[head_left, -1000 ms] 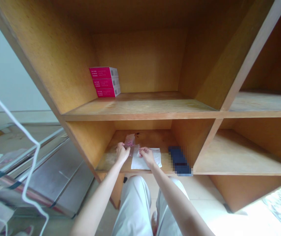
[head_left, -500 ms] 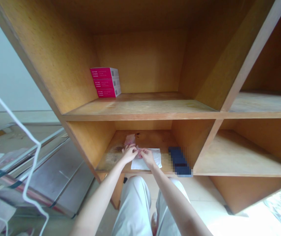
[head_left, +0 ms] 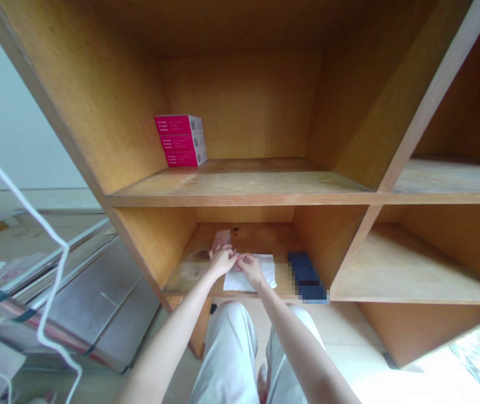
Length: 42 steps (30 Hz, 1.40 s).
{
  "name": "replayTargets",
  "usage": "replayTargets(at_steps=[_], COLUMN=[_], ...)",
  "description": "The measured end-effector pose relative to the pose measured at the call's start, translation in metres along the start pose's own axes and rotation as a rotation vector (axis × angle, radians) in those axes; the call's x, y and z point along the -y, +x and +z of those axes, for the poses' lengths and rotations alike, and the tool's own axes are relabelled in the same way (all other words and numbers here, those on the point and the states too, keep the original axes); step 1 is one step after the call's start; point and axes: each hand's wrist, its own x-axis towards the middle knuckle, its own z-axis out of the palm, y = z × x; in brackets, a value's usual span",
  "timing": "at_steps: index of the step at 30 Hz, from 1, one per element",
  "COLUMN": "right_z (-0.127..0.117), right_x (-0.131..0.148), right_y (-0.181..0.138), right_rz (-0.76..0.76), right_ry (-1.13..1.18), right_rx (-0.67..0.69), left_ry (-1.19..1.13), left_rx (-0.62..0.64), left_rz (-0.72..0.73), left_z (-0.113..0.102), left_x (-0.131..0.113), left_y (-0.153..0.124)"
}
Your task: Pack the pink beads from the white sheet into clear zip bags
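My left hand and my right hand meet over the lower shelf, their fingertips pinched close together. Between them is a small pinkish, film-like piece, mostly covered by the fingers; its kind is too small to tell. Under my right hand lies a white sheet, flat near the shelf's front edge. Just behind my left hand rests a pink packet, partly hidden by the fingers.
Several pink-and-white boxes are stacked at the left of the upper compartment. A dark blurred-out object lies right of the sheet. Wooden cabinet walls enclose the lower shelf. A white cable hangs at left beside a metal frame.
My fingertips have drawn slightly closer together, and less of the pinkish piece shows between them. The sheet, packet and boxes have not moved.
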Motion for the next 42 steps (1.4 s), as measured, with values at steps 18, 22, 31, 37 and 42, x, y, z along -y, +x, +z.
replayTargets(at_steps=[18,22,31,37,42], right_z=[0.0,0.001,0.003,0.003,0.002], right_x=[-0.001,0.005,0.013,0.013,0.006], right_y=[-0.001,-0.003,-0.006,-0.006,-0.005], right_rz=[-0.035,-0.024,0.003,0.021,-0.01], right_ry=[-0.072,-0.071,-0.092,-0.097,-0.103], right_rx=[-0.005,-0.009,0.004,-0.018,0.021], left_ry=[0.007,0.004,-0.044,0.024,0.11], left_rx=[0.022,0.019,0.014,0.015,0.021], left_rz=[-0.094,-0.086,-0.037,-0.03,0.02], left_z=[-0.001,-0.001,0.005,-0.001,-0.007], left_x=[-0.004,-0.005,0.002,-0.002,-0.009], left_y=[-0.002,-0.004,-0.007,-0.011,-0.014])
